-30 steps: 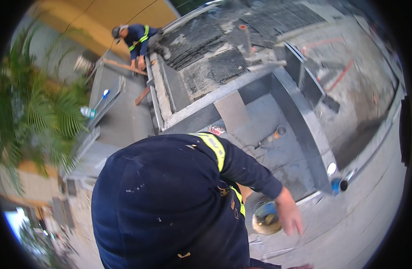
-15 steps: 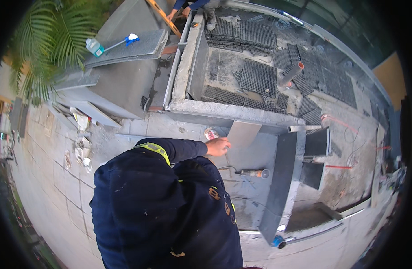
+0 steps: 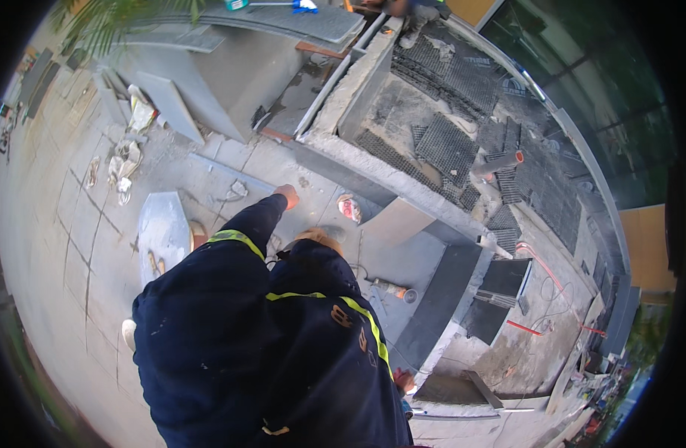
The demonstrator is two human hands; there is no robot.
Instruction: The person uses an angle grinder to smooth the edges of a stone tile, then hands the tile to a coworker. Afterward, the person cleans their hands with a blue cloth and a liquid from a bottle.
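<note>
Seemingly for balance, the left hand (image 3: 287, 196) is being held out toward ten o'clock; near five o'clock, the right hand (image 3: 405, 381) is being held beside a dark low wall (image 3: 441, 302), perhaps for support. Whether either grip is being spread or pressed together cannot be told. Just below the latter, a blue object (image 3: 408, 410) is being partly hidden by the jacket (image 3: 208, 328).
</note>
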